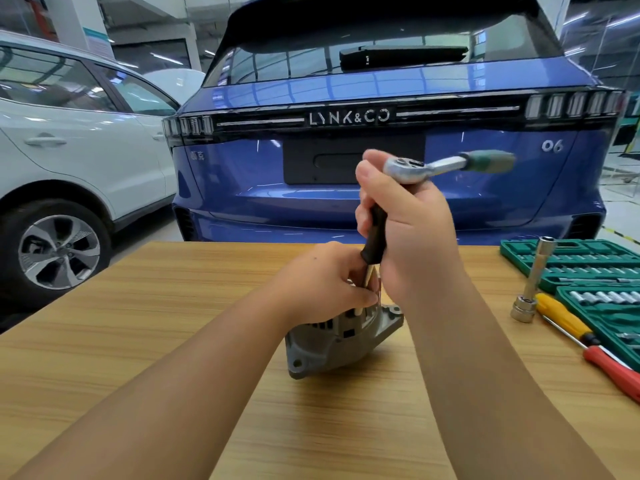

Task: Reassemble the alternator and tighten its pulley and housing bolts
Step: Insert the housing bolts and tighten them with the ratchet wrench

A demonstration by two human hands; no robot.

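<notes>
My grey cast-metal alternator (341, 336) stands near the middle of the light wooden tabletop (138, 358), tilted on its housing, with its two halves looking joined — so I judge the reassembly largely done and the bolt tightening under way. My left hand (323, 284) rests on top of the alternator, its fingers pinching the thin metal shaft at the lower end of the tool to steady it where it meets the housing. My right hand (407, 225) is wrapped firmly around the black-sleeved extension bar (374, 235), which rises upright to a silver ratchet wrench with a green handle (450, 164); the handle sticks out to the right and is blurred. Which bolt the tool sits on is hidden under my left hand, and I cannot tell how many bolts are left or whether the pulley is tight.

At the table's right edge lies an open green plastic socket case (585, 258) — its moulded slots hold rows of small silver sockets and bits, and a few slots look empty. Beside the case lie a long silver socket extension (531, 284), a yellow-handled screwdriver (562, 318) and a red-handled screwdriver (614, 372).
</notes>
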